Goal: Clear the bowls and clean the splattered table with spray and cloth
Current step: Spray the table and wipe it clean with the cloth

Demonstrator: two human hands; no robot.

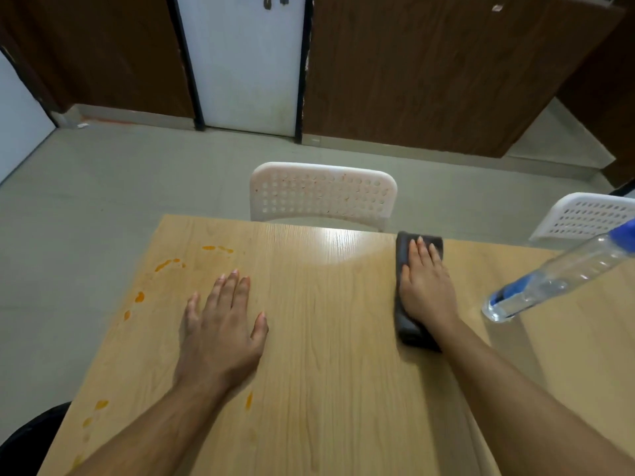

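The right hand (426, 286) presses flat, fingers straight, on the dark folded cloth (410, 324) near the worktop's (326, 355) far edge, the left hand (220, 324) rests open and empty mid-worktop beside orange splatters (139, 297), and the clear spray bottle (553, 276), blurred, seemingly stands at right.

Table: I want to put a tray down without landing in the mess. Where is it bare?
Bare wood lies between the left hand and the right hand, which is pressing the dark cloth, and runs to the near edge. The table's left side carries orange splatters; the right holds the spray bottle.
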